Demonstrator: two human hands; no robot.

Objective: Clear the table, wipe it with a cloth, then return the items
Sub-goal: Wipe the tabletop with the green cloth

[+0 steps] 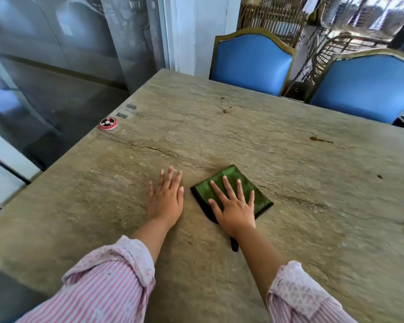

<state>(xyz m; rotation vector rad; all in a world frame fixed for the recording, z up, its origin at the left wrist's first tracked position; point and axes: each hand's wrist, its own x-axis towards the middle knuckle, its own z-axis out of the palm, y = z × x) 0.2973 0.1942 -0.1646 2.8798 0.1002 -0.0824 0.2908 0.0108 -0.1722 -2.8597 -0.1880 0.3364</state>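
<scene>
My right hand (234, 207) lies flat with spread fingers on the folded green cloth (244, 183). My left hand (166, 197) seems to rest flat on the bare table (289, 164), holding nothing.

The person wears a shirt (79, 304) of fine pink and white stripes. The left sleeve (112, 276) and right sleeve (296, 297) are each rolled back into a crumpled cuff, its paler, faintly patterned inside turned outward. Below the 2 cuffs the forearms, left hand (166, 201) and right hand (236, 210) are bare.
</scene>
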